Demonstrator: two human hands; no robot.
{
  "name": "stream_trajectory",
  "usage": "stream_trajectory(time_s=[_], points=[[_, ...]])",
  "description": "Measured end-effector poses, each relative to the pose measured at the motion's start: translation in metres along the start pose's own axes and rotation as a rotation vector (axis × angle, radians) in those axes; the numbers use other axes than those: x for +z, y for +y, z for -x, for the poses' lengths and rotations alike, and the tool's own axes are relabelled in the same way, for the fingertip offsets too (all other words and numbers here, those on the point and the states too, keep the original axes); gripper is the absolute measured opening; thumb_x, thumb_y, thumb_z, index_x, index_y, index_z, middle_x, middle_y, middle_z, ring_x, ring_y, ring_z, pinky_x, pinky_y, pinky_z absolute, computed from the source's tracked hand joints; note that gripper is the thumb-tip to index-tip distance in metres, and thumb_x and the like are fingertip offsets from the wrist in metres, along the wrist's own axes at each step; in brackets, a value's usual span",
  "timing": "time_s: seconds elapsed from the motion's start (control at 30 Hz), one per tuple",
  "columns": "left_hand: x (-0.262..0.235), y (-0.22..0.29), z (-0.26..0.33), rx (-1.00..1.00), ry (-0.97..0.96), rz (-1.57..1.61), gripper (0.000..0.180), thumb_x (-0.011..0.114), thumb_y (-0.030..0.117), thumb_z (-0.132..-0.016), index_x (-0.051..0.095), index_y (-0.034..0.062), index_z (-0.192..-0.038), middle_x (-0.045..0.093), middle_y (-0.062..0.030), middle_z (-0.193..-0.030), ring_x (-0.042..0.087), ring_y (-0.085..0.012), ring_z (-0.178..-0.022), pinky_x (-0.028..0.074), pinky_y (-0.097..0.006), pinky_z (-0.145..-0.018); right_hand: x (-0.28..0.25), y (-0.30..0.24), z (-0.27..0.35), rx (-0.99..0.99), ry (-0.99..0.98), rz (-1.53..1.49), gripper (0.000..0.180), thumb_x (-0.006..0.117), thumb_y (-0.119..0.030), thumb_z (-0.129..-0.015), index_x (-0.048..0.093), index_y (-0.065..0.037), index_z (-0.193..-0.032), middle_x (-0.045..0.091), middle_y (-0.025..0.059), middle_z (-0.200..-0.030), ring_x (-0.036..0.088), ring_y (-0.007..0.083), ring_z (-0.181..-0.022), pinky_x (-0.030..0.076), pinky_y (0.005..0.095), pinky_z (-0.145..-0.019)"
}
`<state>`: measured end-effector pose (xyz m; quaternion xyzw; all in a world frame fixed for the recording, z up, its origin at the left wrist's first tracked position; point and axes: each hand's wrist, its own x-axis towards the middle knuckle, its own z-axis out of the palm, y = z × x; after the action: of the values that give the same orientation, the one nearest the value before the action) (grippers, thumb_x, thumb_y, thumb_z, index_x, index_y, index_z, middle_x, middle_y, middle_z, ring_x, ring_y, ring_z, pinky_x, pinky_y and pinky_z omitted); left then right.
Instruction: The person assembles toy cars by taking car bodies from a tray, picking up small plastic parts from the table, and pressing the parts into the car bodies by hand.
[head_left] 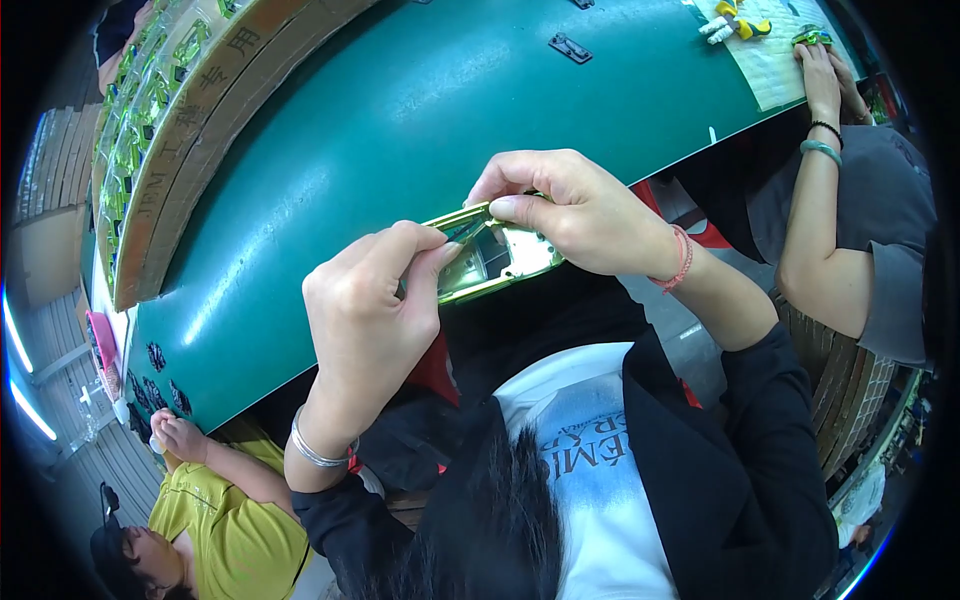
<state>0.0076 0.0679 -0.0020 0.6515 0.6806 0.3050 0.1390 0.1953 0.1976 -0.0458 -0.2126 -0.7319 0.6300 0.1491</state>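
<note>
Between my two hands, near the table's front edge, is a shiny yellow-green rectangular casing [510,262] with an open, recessed inside. My left hand [372,288] has thumb and forefinger pinched together at the casing's left end. A thin dark piece seems to lie by those fingertips, too small to name. My right hand [590,218] grips the casing's upper right edge, thumb on the near face and fingers behind it. The fingers partly hide both ends of the casing.
A cardboard box [190,165] of green parts in clear plastic stands left on the green table [400,120]. A black part [570,47] lies at the back. Yellow-and-black tools [737,25] rest on a white sheet [775,75]. Small black parts [155,355] lie left. Co-workers sit on both sides.
</note>
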Motion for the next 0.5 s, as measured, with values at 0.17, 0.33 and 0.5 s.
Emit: stream_trajectory(time_s=[0.17,0.33,0.5], points=[[0.002,0.000,0.003,0.078,0.033,-0.038,0.010,0.079,-0.001,-0.082,0.071,0.0042,-0.083,0.069,-0.0118,-0.072,0.067,-0.0286,-0.061,0.050,-0.038,-0.054,0.003,0.000,0.002,-0.040,0.030,0.043,0.015,0.058,-0.004,-0.104,0.069,0.003,-0.110,0.072,0.0082,-0.093,0.067,0.0139,-0.085,0.054,0.0287,-0.080],[0.006,0.003,0.007,0.101,0.062,-0.123,0.012,0.079,-0.002,-0.081,0.070,0.0046,-0.086,0.069,-0.0113,-0.072,0.067,-0.0283,-0.061,0.051,-0.038,-0.055,0.004,0.001,0.004,-0.089,0.037,0.088,0.015,0.058,-0.002,-0.104,0.069,0.004,-0.111,0.072,0.0095,-0.095,0.068,0.0151,-0.085,0.054,0.0294,-0.078],[0.014,0.003,0.010,0.067,0.097,-0.021,0.012,0.078,-0.003,-0.082,0.069,0.0041,-0.085,0.069,-0.0117,-0.072,0.067,-0.0285,-0.061,0.051,-0.037,-0.055,0.007,0.004,0.006,-0.136,0.064,0.122,0.013,0.057,0.000,-0.103,0.068,0.004,-0.109,0.074,0.0118,-0.095,0.071,0.0194,-0.085,0.055,0.0304,-0.076]])
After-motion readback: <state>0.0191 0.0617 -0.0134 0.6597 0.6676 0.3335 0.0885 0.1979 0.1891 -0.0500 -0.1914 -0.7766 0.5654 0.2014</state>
